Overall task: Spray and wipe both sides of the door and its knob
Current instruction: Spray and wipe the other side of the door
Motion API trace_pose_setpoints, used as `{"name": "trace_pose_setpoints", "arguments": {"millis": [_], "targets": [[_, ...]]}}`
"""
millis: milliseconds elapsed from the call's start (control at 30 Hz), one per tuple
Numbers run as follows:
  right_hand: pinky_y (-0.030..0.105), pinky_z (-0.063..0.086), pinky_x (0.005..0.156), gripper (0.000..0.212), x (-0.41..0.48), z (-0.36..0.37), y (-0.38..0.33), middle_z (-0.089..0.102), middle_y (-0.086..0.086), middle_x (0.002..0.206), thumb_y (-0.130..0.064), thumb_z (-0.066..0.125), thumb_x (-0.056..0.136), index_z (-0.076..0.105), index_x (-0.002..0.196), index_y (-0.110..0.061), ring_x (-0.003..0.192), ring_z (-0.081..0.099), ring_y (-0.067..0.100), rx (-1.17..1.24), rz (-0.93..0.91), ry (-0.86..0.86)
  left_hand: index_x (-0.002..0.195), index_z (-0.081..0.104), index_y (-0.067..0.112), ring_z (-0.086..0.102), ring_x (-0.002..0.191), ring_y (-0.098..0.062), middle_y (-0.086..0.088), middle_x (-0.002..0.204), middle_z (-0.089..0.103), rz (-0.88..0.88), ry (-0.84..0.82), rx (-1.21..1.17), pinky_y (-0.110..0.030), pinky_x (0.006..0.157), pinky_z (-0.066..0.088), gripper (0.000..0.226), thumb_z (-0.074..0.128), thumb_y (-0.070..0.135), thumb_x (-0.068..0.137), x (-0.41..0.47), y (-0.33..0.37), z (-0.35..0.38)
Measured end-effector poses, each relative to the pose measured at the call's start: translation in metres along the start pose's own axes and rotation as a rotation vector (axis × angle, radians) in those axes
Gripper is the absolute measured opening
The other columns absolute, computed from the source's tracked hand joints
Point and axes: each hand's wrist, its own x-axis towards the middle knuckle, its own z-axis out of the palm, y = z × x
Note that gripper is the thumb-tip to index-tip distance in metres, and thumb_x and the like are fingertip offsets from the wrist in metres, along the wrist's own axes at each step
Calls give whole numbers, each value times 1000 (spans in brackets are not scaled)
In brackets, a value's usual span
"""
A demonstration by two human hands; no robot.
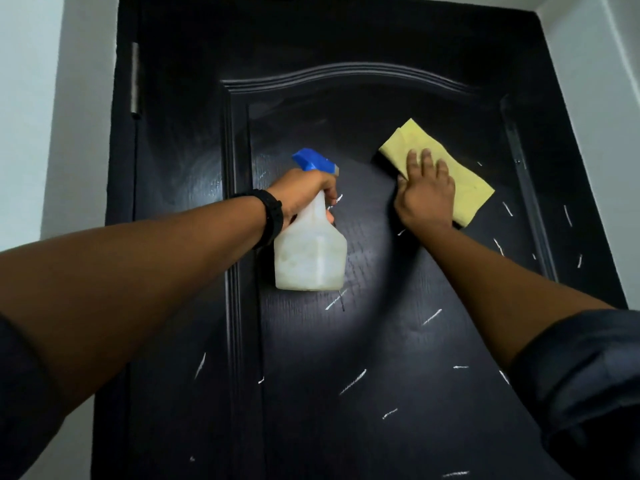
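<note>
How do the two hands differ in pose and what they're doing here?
The left hand grips the spray bottle by its neck, fingers curled; the right hand lies flat, fingers straight, pressing the yellow cloth on the door. The left wrist wears a black band; the right wrist is bare. Both are raised at the same dark panel.

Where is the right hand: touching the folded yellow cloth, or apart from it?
Touching. The head view shows the right hand flat on the folded yellow cloth, fingers overlapping it, against the black panelled door.
</note>
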Motion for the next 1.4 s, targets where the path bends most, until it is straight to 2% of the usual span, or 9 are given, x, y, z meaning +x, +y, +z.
{"name": "trace_pose_setpoints", "arguments": {"millis": [100, 233, 533, 633, 867, 1033, 1167, 1300, 1400], "targets": [[49, 21, 116, 59, 6, -8, 11, 27, 14, 157, -43, 31, 101, 27, 153, -15, 144, 21, 38, -98, -113, 42, 81, 58, 5, 61, 45, -20, -10, 62, 60, -2, -5, -19, -24, 53, 52, 1, 58, 6, 81, 3, 0, 8], [44, 6, 123, 65, 14, -5, 30, 22, 14, 160, -49, 27, 100, 27, 153, -11, 150, 5, 32, -39, -290, 35, 95, 61, 3, 63, 47, -23, -16, 67, 65, -24, -6, -20, -29, 64, 54, 18, 62, 7, 78, 9, -4, 12], [44, 3, 123, 60, -1, 14, -5, 8, 12, 164, -38, 24, 104, 14, 156, -9, 151, 2, 32, 108, -92, 71, 123, 64, 0, 64, 51, -28, -17, 72, 64, -8, 6, -36, -36, 67, 55, 63, 64, 13, 62, 11, -25, 1], [44, 3, 123, 60, -21, 18, -35, 8, 12, 164, -39, 24, 104, 14, 156, -10, 151, 1, 32, 104, -105, 75, 120, 65, 4, 64, 48, -25, -18, 77, 64, -2, 40, -40, -30, 58, 54, 53, 64, 12, 68, 4, -29, -11], [47, 6, 122, 62, -77, 29, -116, 10, 12, 163, -39, 25, 101, 17, 156, -9, 151, 2, 34, 127, -172, 62, 101, 64, 3, 63, 46, -24, -14, 62, 63, -63, 185, 48, -29, 55, 52, 21, 63, 6, 81, -33, -44, -57], [49, 5, 122, 62, -107, 30, -158, 10, 15, 163, -36, 27, 101, 17, 155, -7, 150, 2, 36, 150, -233, 26, 96, 63, 2, 65, 47, -23, -11, 60, 65, -122, 279, 110, -29, 53, 53, 15, 64, 6, 82, -61, -57, -87], [49, 4, 122, 61, -133, 29, -204, 11, 13, 163, -35, 29, 101, 20, 155, -8, 150, 2, 35, 195, -359, -10, 106, 63, 2, 67, 51, -25, -10, 61, 67, -135, 392, 149, -35, 61, 57, 27, 66, 5, 80, -90, -58, -122], [49, 2, 122, 62, -143, 33, -229, 13, 11, 163, -33, 32, 100, 18, 155, -8, 151, 3, 35, 153, -502, -49, 90, 64, 5, 68, 54, -29, -12, 55, 67, -163, 505, 191, -47, 73, 61, 16, 67, 6, 74, -109, -62, -139], [46, -1, 122, 65, -157, 34, -261, 8, 10, 164, -32, 33, 98, 14, 156, -9, 151, -1, 33, 184, -711, -106, 90, 66, 3, 68, 62, -31, -15, 65, 70, -205, 538, 219, -51, 85, 60, 20, 66, 9, 71, -123, -62, -146]]}}
